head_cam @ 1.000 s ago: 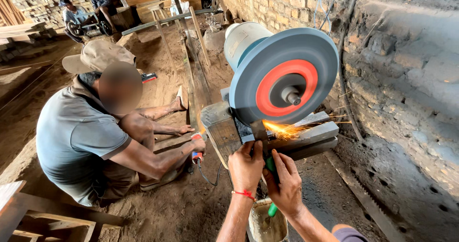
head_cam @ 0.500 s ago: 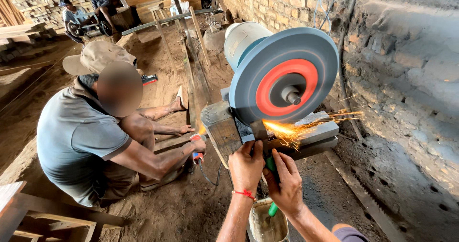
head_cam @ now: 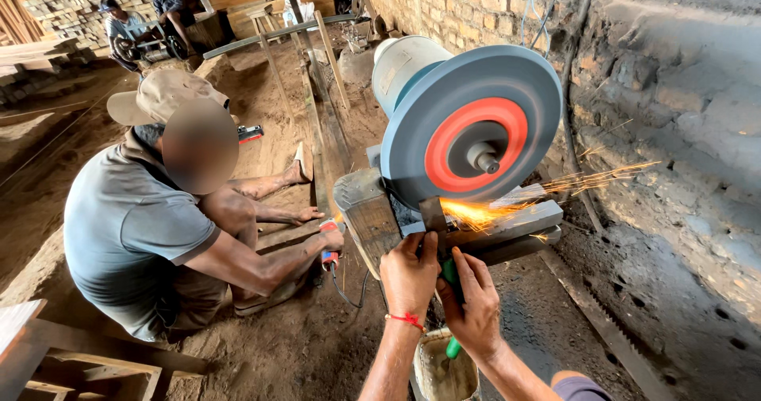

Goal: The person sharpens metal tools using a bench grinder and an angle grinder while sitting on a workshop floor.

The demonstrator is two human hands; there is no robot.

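Dirt floor [head_cam: 317,353] spreads under me, rough brick wall [head_cam: 674,92] on the right. Nearest, a bucket [head_cam: 444,369] sits just below my wrists. My right hand [head_cam: 476,306] is closed round the green handle [head_cam: 450,274] of a chisel, its end showing green below my palm. My left hand [head_cam: 410,273] grips the shaft just beside it, fingers pinching up near the dark blade [head_cam: 433,213]. That blade's tip is pressed to the lower rim of the grey grinding wheel [head_cam: 472,124] with its red centre disc, and orange sparks [head_cam: 507,207] spray rightward toward the wall. A wooden block [head_cam: 369,211] stands left of the wheel. Further left, a person in a grey shirt [head_cam: 127,227] and tan cap sits on the ground. Far back, more people sit near stacked bricks [head_cam: 71,13].
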